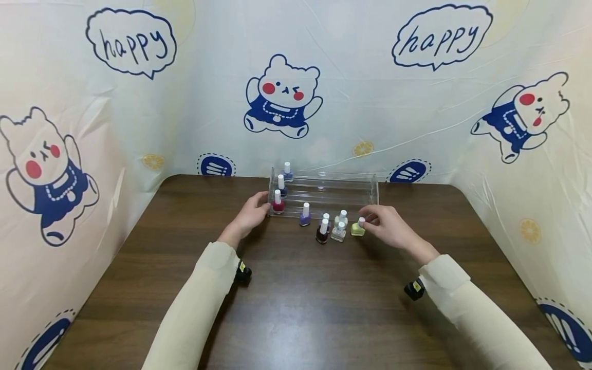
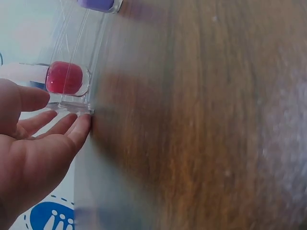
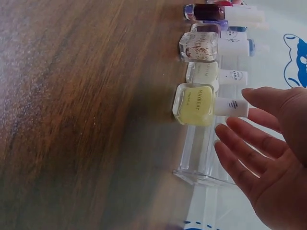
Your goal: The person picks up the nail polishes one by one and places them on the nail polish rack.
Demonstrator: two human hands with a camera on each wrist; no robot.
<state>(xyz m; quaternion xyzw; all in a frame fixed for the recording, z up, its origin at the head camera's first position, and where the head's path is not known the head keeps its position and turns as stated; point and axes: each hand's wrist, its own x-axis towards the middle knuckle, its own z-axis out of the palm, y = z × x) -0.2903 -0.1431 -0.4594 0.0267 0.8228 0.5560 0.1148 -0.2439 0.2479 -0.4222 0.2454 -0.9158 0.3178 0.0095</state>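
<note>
At the right end of a clear acrylic rack (image 1: 324, 197), my right hand (image 1: 390, 224) pinches the white cap of a yellow nail polish bottle (image 3: 195, 104) between thumb and index finger, the other fingers spread. The bottle stands upright. My left hand (image 1: 250, 213) touches the rack's left end panel with nearly straight fingers. Close to it, a red nail polish bottle (image 2: 66, 77) sits on the rack's lowest tier. Behind that one, a dark blue bottle (image 1: 281, 189) and a light blue bottle (image 1: 288, 174) stand on the higher tiers, also at the left end.
In front of the rack stand a purple bottle (image 1: 304, 218), a dark bottle (image 1: 322, 234) with another partly hidden behind it, a clear glittery bottle (image 3: 199, 47) and a pale bottle (image 3: 202, 74). A brown wooden table (image 1: 287, 303) carries everything; a printed curtain (image 1: 351, 103) surrounds it.
</note>
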